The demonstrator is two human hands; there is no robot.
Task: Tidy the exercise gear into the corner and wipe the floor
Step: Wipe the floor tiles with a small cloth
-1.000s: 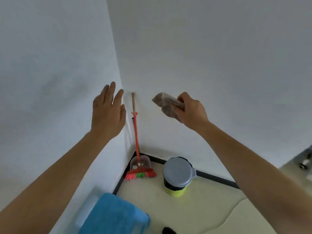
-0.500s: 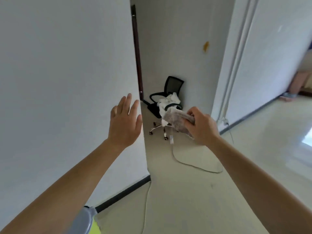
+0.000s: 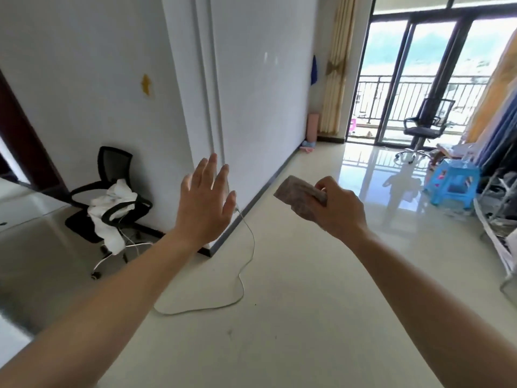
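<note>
Right hand point(image 3: 338, 211) raised above the floor point(image 3: 293, 317), fingers and thumb curled around a folded cloth point(image 3: 299, 196). The cloth juts leftward past the fingertips, held in the air. Left hand point(image 3: 205, 203) beside it, fingers straight and spread, holding nothing. Below, a white cable point(image 3: 246, 275) loops across the tiles. Farther left, a black chair point(image 3: 112, 169) draped with white fabric; right, a blue stool point(image 3: 453, 183); beyond, a second chair point(image 3: 425, 127) at the glass doors.

rag point(image 3: 298, 195): near end hidden inside the gripping right hand point(image 3: 337, 210). black chair point(image 3: 114, 163): seat largely covered by a white garment point(image 3: 113, 204). clothes rack point(image 3: 496, 222): cut off by the right edge. pink objects point(image 3: 308, 145) by the far wall: too small to identify. left forearm point(image 3: 98, 303) and right forearm point(image 3: 433, 298): cut off at the bottom edge.
</note>
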